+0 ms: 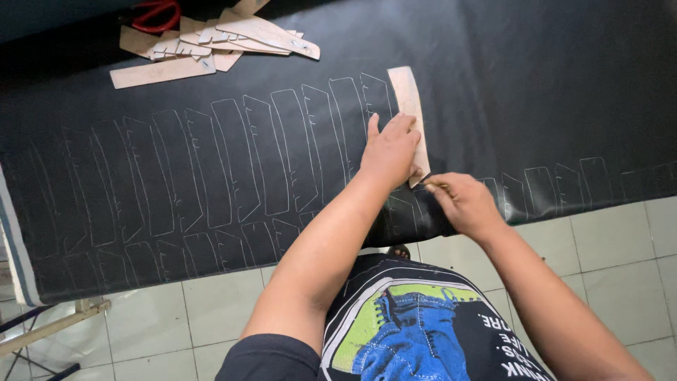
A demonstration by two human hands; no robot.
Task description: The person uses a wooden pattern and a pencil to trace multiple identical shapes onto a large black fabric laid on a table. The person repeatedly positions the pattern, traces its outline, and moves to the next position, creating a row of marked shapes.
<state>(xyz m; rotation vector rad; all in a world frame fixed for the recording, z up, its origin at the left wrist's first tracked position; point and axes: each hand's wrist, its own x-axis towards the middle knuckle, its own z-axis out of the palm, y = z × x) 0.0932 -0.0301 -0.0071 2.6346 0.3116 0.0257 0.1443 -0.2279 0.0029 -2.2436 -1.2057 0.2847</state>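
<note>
Closest to me is a dark printed shirt, then pale floor tiles under the table edge. Past them, my left hand lies flat, fingers spread, pressing a long tan cardboard template onto the black sheet material. My right hand is pinched narrow around a thin marking tool, its tip at the template's lower end. I judge the step in hand to be tracing around the template, adding to the row of white outlines on my left. The next move seems to call for a steady press so the template cannot slip as the tip follows its edge. Spare templates and red-handled scissors lie well apart, at the far side.
</note>
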